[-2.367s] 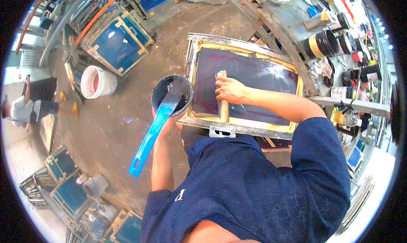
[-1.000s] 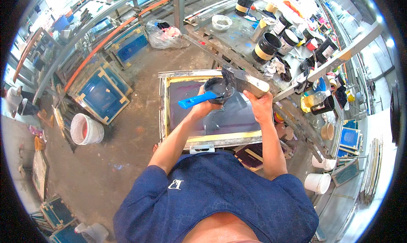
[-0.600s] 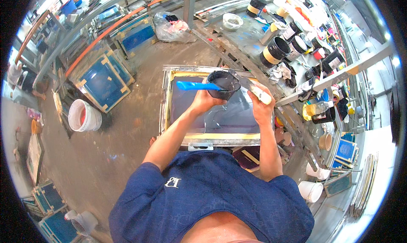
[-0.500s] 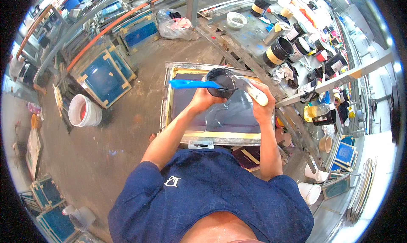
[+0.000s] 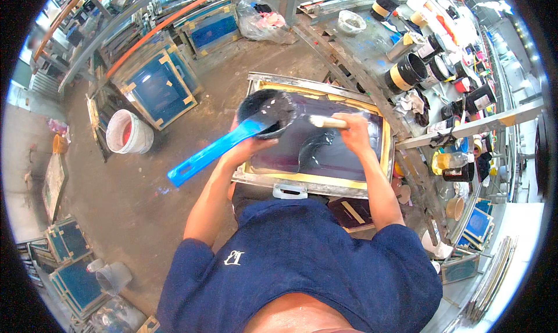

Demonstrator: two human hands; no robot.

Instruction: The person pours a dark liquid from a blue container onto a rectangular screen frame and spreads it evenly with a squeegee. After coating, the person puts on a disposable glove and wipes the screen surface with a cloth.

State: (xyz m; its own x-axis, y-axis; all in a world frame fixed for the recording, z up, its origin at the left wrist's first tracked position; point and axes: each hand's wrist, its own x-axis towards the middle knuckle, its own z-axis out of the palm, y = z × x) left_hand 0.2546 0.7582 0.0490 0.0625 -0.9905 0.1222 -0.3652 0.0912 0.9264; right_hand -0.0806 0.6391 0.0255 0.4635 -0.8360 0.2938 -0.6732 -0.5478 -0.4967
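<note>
Since the frame half a second ago, the tub and the wooden bar have drawn apart: the dark tub (image 5: 260, 103) has swung left to the frame's left edge, its blue handle (image 5: 212, 151) now slanting down over the floor (image 5: 174, 211), while the wooden bar (image 5: 329, 122) sits farther right above the mesh. Both hands are apart from each other. Fingers of the left hand (image 5: 246, 149) are closed round the tub's side and underside, and the right hand (image 5: 354, 131) is clamped on the bar.

Black, wet coating lines the tub, with paler flecks across its contents. Below and between the hands lies the framed screen (image 5: 325, 188), its rails worn and grey, yellow tape (image 5: 264, 171) bordering a dark, purplish mesh (image 5: 354, 161). Glossy dark ink (image 5: 314, 151) spreads across the middle of that mesh, catching small white highlights.

Movement blurs the bar, and its far edge is hard to make out; whether it touches the mesh cannot be told. The tub covers the screen's left side, some of the left hand's fingers vanish behind the tub, and the end of the blue handle inside it is buried in the dark contents.
</note>
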